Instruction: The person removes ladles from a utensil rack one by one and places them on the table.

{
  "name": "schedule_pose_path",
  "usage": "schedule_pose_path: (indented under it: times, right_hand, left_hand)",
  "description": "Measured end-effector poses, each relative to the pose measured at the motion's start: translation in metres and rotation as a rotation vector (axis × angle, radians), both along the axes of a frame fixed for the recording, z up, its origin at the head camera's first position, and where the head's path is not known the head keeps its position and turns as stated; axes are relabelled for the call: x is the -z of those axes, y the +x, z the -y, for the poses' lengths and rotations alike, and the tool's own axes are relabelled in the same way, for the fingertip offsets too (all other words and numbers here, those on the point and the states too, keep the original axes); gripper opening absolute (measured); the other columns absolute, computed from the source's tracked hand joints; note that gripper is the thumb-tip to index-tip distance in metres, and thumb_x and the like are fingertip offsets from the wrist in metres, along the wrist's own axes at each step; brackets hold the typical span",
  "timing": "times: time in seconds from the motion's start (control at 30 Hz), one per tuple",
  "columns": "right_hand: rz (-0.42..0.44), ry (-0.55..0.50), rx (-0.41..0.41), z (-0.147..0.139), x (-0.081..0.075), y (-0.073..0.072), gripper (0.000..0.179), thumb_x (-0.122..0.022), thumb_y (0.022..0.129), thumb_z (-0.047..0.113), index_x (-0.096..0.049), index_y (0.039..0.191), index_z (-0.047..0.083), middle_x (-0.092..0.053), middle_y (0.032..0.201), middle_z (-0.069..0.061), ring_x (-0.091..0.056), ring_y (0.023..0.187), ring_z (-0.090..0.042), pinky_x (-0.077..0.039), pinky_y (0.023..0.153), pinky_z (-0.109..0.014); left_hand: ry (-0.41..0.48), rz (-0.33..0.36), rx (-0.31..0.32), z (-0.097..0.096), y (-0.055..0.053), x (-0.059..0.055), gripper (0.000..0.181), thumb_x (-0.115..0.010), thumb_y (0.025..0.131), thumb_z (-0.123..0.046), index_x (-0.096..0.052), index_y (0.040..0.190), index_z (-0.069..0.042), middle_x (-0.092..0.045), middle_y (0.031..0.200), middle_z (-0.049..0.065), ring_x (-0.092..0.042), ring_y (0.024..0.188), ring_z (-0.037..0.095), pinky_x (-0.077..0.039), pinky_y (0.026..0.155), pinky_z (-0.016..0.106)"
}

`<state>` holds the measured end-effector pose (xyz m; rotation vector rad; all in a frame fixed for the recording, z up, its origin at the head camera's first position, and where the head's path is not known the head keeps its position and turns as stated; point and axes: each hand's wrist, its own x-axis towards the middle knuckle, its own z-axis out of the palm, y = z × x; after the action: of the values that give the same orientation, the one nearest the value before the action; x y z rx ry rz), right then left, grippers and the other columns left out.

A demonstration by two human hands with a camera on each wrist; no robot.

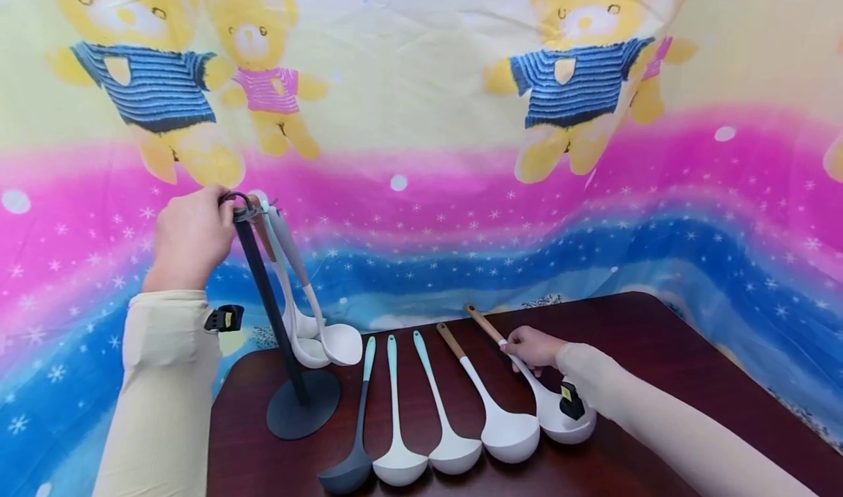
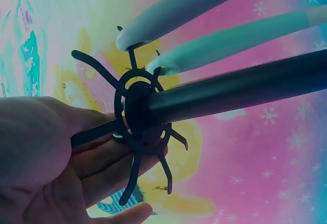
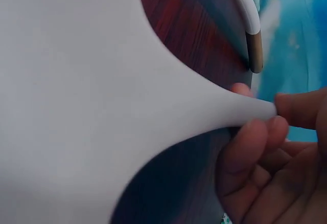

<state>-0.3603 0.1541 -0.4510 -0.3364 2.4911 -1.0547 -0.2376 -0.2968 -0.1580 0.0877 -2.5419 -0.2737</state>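
Note:
At the left, my left hand [image 1: 194, 233] holds the top of a black utensil rack [image 1: 270, 292]. In the left wrist view, my fingers lie behind the hooked ring [image 2: 120, 106]. Ladles hang from its far side, one with a grey handle [image 2: 189, 9] and another with a mint handle [image 2: 230, 42]; a brown handle [image 1: 263, 233] shows behind them. On the right, my right hand [image 1: 535, 347] pinches the white neck of a wooden-handled ladle [image 1: 569, 427], whose bowl is near the table. Its white body [image 3: 102, 91] fills much of the right wrist view.
Several more ladles lie in a row on the dark red table [image 1: 672, 365]: a dark grey one [image 1: 349, 475], two white ones with mint handles [image 1: 400, 468], and a white wooden-handled one [image 1: 510, 435]. A bear-patterned cloth [image 1: 408, 116] hangs behind the table.

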Motion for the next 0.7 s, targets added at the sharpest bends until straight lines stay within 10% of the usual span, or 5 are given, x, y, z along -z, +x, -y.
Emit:
schedule_pose_path:
  times: [0.7]
  right_hand:
    - [0.094, 0.042, -0.003, -0.0033, 0.0018, 0.0018, 0.018, -0.053, 0.102, 0.011, -0.064, 0.096, -0.001, -0.061, 0.068, -0.009, -0.046, 0.049, -0.013, -0.053, 0.050, -0.029]
  left_hand:
    - [0.045, -0.098, -0.067, -0.0035, -0.0026, 0.0081, 0.034, -0.045, 0.107, -0.021, -0.060, 0.123, 0.005, -0.066, 0.104, 0.030, -0.057, 0.092, 0.049, -0.046, 0.084, 0.060]
